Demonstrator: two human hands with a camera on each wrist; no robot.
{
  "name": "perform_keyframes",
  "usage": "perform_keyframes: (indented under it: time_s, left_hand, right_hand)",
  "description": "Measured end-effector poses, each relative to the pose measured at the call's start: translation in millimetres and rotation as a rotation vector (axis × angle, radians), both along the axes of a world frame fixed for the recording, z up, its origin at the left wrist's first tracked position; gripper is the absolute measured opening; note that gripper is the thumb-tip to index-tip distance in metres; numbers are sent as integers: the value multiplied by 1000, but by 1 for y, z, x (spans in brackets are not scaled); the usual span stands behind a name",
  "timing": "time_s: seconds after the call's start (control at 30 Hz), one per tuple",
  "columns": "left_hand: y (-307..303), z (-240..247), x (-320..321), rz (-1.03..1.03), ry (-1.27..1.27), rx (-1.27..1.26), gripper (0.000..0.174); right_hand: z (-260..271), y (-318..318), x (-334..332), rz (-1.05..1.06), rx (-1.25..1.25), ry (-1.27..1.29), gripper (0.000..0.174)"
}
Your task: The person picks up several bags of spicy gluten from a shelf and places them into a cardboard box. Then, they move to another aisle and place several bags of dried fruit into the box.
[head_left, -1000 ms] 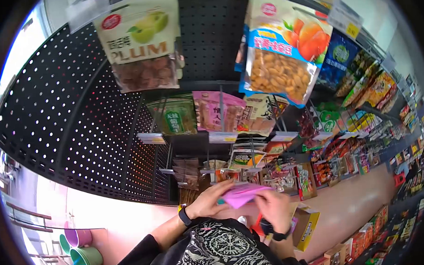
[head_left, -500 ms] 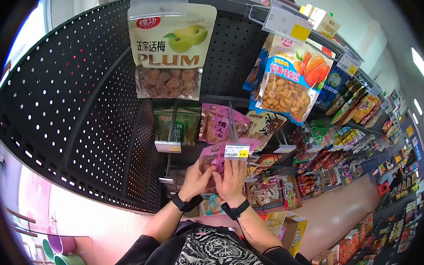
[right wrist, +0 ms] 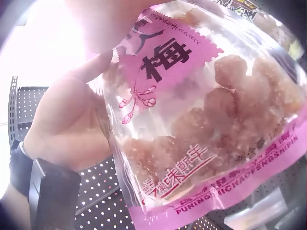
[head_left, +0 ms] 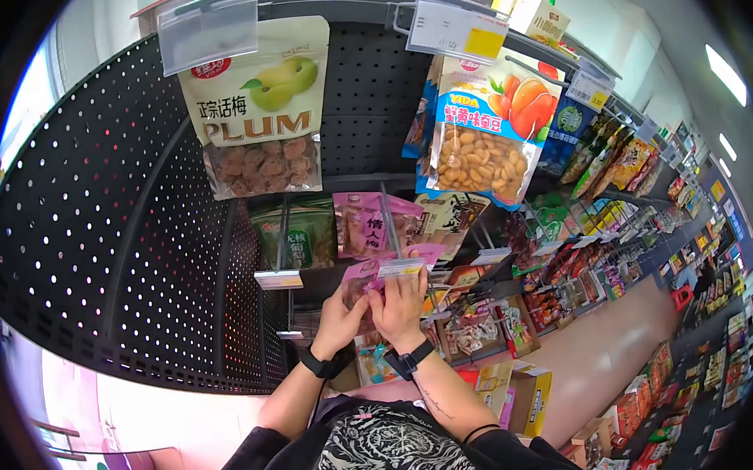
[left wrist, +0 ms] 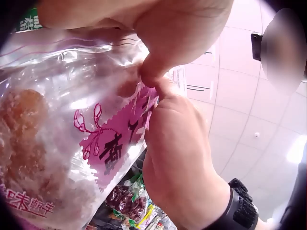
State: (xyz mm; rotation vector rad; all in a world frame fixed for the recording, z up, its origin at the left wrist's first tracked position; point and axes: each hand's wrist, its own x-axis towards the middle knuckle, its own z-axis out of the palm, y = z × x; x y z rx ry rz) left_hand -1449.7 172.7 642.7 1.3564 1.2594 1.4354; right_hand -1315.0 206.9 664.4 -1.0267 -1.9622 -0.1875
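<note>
A pink, clear-windowed bag of dried plums (right wrist: 206,108) is held up in front of the shelf. My left hand (head_left: 338,327) grips its left side, with the thumb across the front. My right hand (head_left: 401,314) holds it beside that, fingers pointing up to the price tag (head_left: 401,267) and thumb near the left thumb. In the left wrist view, the two thumbs nearly meet at the edge of the bag. Its upper part overlaps the tag and the hook end, so the hanging hole is hidden. Behind it, similar pink bags (head_left: 374,224) hang on the hook (head_left: 386,213).
Green bags (head_left: 297,237) hang to the left and cream bags (head_left: 447,219) to the right. Above are a plum bag (head_left: 262,114) and a nut bag (head_left: 486,138) on hooks. A perforated black panel (head_left: 133,237) stands left. An open yellow carton (head_left: 531,400) sits low right.
Both hands have risen from near the chest to the hook, bringing the pink bag up to the price tag. In the last half second they have stayed at the tag while the head view shifted.
</note>
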Motion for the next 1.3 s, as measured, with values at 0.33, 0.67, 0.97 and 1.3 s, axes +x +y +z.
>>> perform_keyframes:
  time_s: [0.33,0.67,0.97,1.3]
  left_hand:
    - [4,2,2,7,-83,45,32]
    - [47,-22,-2,91,-74,118,34]
    - [93,-54,-18,128,-49,35,42]
    - [-49,-102,37,2,80,-121,39]
  right_hand:
    - [7,4,-2,1,18,-27,54]
    - [16,34,-15,31,-87,-42,62]
    - [22,88,-25,-98,-212,-236,63]
    - [-48,-35,153,-12,-780,-75,32]
